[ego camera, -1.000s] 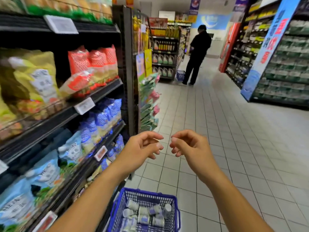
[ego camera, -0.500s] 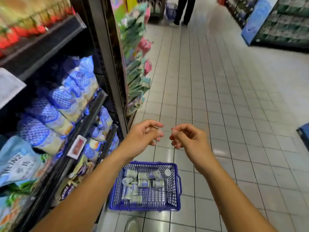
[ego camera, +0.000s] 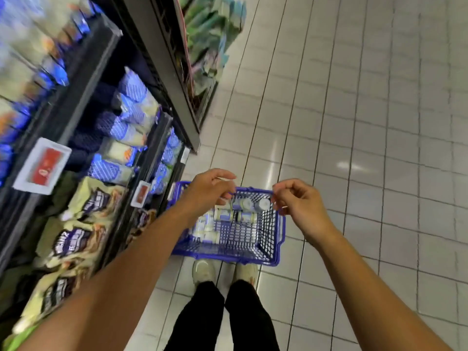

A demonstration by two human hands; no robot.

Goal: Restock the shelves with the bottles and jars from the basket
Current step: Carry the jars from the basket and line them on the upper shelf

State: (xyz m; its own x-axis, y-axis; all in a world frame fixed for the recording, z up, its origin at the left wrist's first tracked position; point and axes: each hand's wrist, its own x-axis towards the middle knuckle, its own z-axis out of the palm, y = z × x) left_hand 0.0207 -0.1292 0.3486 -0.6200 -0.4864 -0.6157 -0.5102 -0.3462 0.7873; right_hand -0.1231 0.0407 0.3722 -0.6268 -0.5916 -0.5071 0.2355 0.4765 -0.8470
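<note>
Small pale jars (ego camera: 228, 216) are laid in a blue plastic mesh basket (ego camera: 269, 233) beside dark shelves (ego camera: 83, 79). The left hand (ego camera: 210, 191) and right hand (ego camera: 301, 206) are held above, loosely curled, empty. A jar is best gripped round its body.

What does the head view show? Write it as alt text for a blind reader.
The left hand and right hand hover empty, fingers loosely curled, above a blue basket on the tiled floor, small white bottles lying inside. Shelves of bagged goods run along the left; the person's shoes stand at its near side.
</note>
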